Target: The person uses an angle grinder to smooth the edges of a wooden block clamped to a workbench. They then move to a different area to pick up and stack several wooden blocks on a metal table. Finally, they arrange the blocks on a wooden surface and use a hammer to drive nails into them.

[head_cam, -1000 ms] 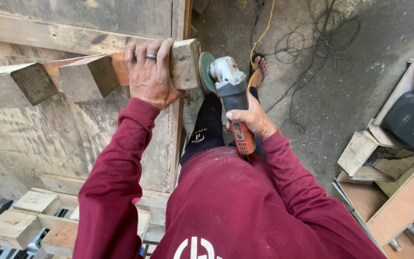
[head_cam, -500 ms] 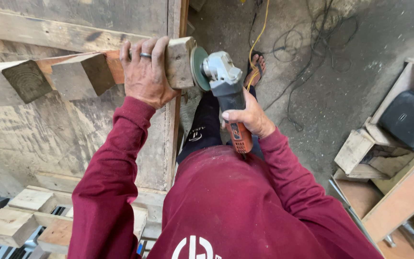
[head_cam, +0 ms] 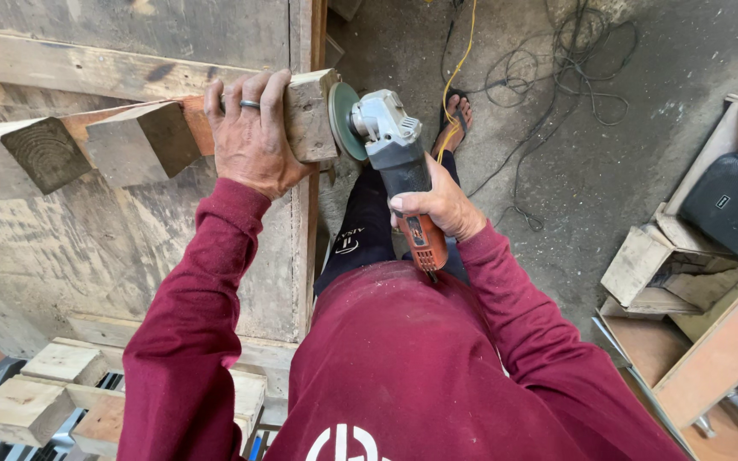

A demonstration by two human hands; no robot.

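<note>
My left hand (head_cam: 252,137), with a ring on one finger, presses down on a wooden block (head_cam: 311,115) at the right edge of a worn wooden bench (head_cam: 130,256). My right hand (head_cam: 437,205) grips the orange handle of a grey angle grinder (head_cam: 395,162). The grinder's green disc (head_cam: 341,119) sits against the block's right end face. Two more wooden blocks (head_cam: 143,141) (head_cam: 19,158) lie in a row to the left of my left hand. A yellow cord (head_cam: 463,60) runs from the grinder across the floor.
Black cables (head_cam: 582,68) lie tangled on the concrete floor (head_cam: 574,188). A black case (head_cam: 732,205) rests in a wooden box at the right, above wood scraps (head_cam: 642,269). More cut blocks (head_cam: 23,410) are stacked at the lower left. My sandalled foot (head_cam: 454,119) stands beyond the grinder.
The grinder has moved left, bringing its disc from a small gap up against the block's end. My left hand stays on the block.
</note>
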